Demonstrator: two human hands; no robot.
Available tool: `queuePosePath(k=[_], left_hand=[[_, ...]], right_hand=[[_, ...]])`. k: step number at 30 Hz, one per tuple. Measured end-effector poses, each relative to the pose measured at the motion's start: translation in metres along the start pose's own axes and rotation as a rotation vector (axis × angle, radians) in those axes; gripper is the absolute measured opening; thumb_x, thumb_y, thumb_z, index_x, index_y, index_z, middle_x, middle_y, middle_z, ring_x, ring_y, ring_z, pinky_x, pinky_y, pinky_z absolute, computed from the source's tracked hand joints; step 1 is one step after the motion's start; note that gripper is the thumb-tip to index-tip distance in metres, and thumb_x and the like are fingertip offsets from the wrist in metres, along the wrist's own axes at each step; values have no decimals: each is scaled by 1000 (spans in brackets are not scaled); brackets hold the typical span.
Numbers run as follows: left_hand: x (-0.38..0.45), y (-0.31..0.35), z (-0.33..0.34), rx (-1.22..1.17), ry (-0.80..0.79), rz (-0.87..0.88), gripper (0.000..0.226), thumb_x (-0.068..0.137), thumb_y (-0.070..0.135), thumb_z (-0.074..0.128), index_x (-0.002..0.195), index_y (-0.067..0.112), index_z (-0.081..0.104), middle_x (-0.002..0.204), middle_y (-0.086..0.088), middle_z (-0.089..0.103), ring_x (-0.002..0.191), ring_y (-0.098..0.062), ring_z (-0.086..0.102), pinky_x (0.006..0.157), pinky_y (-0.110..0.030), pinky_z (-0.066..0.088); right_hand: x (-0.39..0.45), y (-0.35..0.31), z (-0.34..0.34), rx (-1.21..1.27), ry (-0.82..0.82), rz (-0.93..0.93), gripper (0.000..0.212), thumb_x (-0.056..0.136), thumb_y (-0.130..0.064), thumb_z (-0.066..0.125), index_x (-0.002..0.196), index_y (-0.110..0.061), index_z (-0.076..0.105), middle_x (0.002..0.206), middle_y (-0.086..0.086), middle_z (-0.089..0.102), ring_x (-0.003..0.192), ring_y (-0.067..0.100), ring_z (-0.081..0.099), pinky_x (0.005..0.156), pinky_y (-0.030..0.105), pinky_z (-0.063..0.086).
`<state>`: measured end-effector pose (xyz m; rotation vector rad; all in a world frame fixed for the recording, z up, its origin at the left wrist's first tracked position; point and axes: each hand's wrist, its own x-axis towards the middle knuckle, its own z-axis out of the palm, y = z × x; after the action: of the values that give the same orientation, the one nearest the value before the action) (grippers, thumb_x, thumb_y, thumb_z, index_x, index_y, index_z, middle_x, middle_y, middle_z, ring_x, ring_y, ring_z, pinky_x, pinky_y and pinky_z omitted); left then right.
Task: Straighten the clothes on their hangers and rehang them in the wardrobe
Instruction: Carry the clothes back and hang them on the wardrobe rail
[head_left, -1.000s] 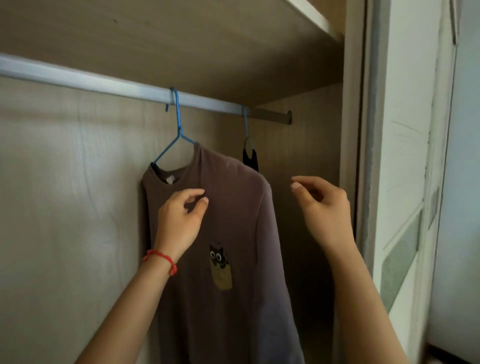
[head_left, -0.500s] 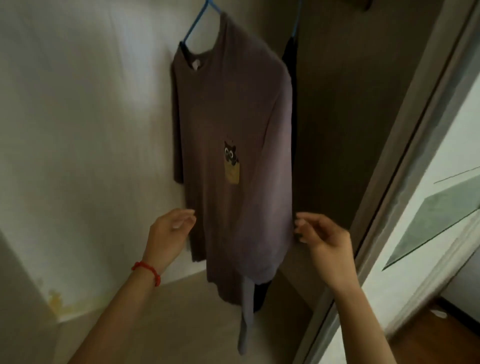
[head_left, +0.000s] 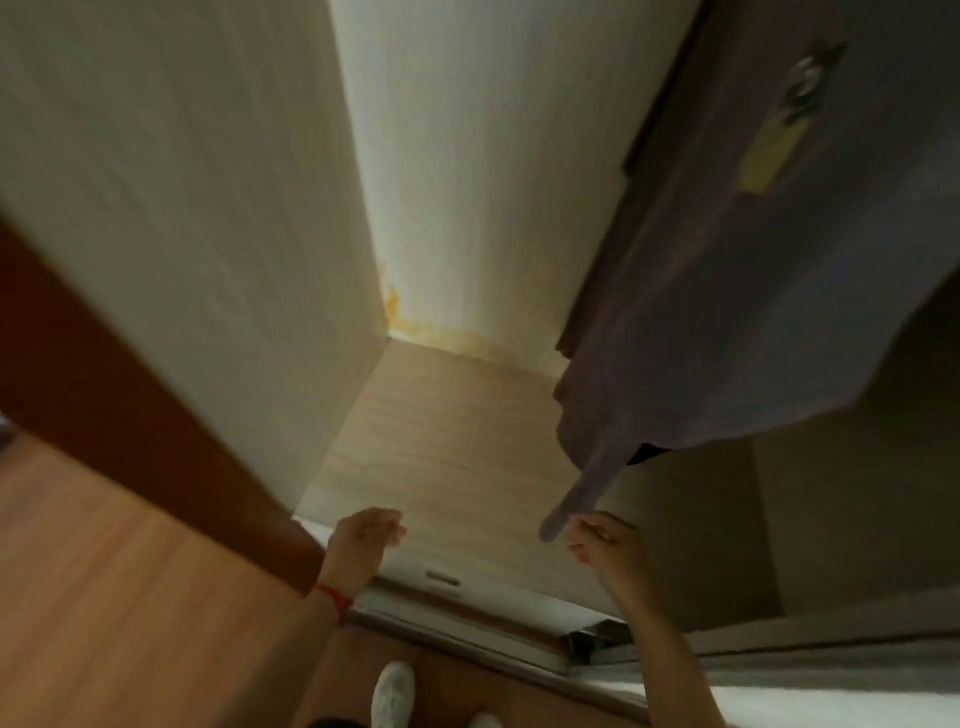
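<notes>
The lower part of a purple-brown T-shirt (head_left: 753, 322) with a small yellow pocket print hangs at the upper right; its hanger and the rail are out of view. A narrow strip of its fabric (head_left: 576, 499) dangles down from the hem. My right hand (head_left: 608, 545) sits right beside the strip's tip with curled fingers; whether it pinches the cloth is unclear. My left hand (head_left: 363, 540), a red string on its wrist, hovers to the left over the wardrobe floor, loosely curled and holding nothing. A bit of a dark garment (head_left: 647, 451) peeks out behind the hem.
The pale wooden wardrobe floor (head_left: 441, 441) lies below the shirt, with a yellow stain (head_left: 400, 317) in the back corner. The wardrobe's left side panel (head_left: 182, 208) has a dark brown front edge. A sliding-door track (head_left: 467, 608) runs below my hands. My white shoe (head_left: 395, 696) stands on wooden flooring.
The view has dropped from the rail to the wardrobe floor. Both hands have gone down from the shirt's collar, past its sides, to below its hem.
</notes>
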<state>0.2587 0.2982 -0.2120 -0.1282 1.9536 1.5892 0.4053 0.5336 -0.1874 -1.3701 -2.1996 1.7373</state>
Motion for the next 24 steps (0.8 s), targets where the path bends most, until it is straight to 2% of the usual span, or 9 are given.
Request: queuePosePath(k=[2,5,7,9,11,13,14,20,24], left_hand=[[-7,-29,-24,61,84,-74,21,90,-7,46,82,6,60,65,-7,63,50,-10,62,42,-7,43],[-17,-68,-63,93,187,-121,20,93,3,47,83,7,64,67,-1,65,60,-14,60,42,-6,42],[-25,-90,-91,105,261,-156,22,93,5,48,80,6,66,57,8,66,56,-10,61,44,-7,44],[-35,-109,-118,88,332,-197,25,93,5,47,76,9,64,57,9,66,59,-13,61,49,-12,47],[-48,-124,-144,58,390,-231,19,93,7,46,84,9,63,68,0,66,64,-16,62,56,-19,48],[-62,-142,-172,-26,461,-279,16,94,8,47,89,9,62,74,-7,67,65,-19,61,56,-24,47],[-70,-153,-187,-76,495,-306,16,94,8,47,90,8,62,74,-9,66,64,-20,60,55,-25,45],[-116,-219,-271,-336,732,-464,17,90,4,51,90,-5,66,54,-7,63,48,-20,51,43,-16,34],[-143,-243,-317,-456,854,-525,16,89,2,51,80,-3,64,51,-7,62,46,-20,51,45,-18,32]], right_hand=[[4,-2,29,-31,-89,15,29,85,-4,57,62,-19,65,66,7,61,65,21,55,63,30,42],[10,-3,76,-157,-251,8,28,85,-2,54,59,-11,56,65,7,56,60,18,52,57,25,39],[13,-2,109,-273,-363,-28,19,84,-8,54,72,6,56,70,11,52,64,19,50,61,27,34],[13,-3,141,-374,-450,-60,31,78,-19,52,83,12,54,71,8,51,66,17,51,63,26,34],[10,-8,172,-448,-515,-72,30,72,-25,49,72,4,54,69,6,52,65,16,51,63,25,34],[3,-15,204,-537,-575,-99,16,76,-23,47,65,-12,52,67,7,53,62,17,52,62,25,35],[-2,-19,221,-571,-609,-120,16,79,-21,48,65,-15,52,67,7,55,61,17,54,62,26,36],[-40,-45,322,-724,-790,-196,27,89,-17,50,62,-20,56,69,1,61,62,14,58,60,21,43],[-64,-57,389,-837,-926,-237,19,93,-21,47,78,-19,59,74,-2,60,65,11,57,59,17,42]])
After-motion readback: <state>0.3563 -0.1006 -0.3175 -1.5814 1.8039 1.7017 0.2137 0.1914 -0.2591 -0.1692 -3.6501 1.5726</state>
